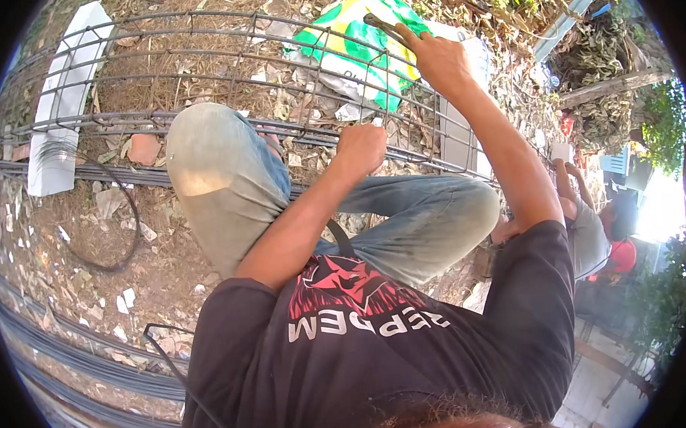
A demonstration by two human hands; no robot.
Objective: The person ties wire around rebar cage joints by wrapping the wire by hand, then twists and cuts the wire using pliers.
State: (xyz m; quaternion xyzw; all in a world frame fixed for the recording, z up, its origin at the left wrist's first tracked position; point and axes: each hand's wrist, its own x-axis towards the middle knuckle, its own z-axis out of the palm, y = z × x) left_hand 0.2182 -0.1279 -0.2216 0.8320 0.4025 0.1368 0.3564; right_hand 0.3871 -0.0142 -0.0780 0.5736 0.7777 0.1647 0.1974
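A long rebar cage [234, 79], made of thin steel bars with square stirrups, lies across the ground in front of my knees. My left hand [361, 148] is closed in a fist at the cage's near bars; what its fingers grip is hidden. Farther out, over the cage's far side, my right hand [439, 60] is wrapped round dark metal pincers [385, 28]. Their rounded head points up and left, above a green, yellow and white plastic sack [351, 38] on the ground.
White boards [73, 88] lie under the cage's left end. A loose coil of thin wire [135, 223] rests on the dirt left of my knee. Bundled steel bars [97, 378] run along the lower left. Another person [589, 234] is at the right, near a wooden pole [617, 87].
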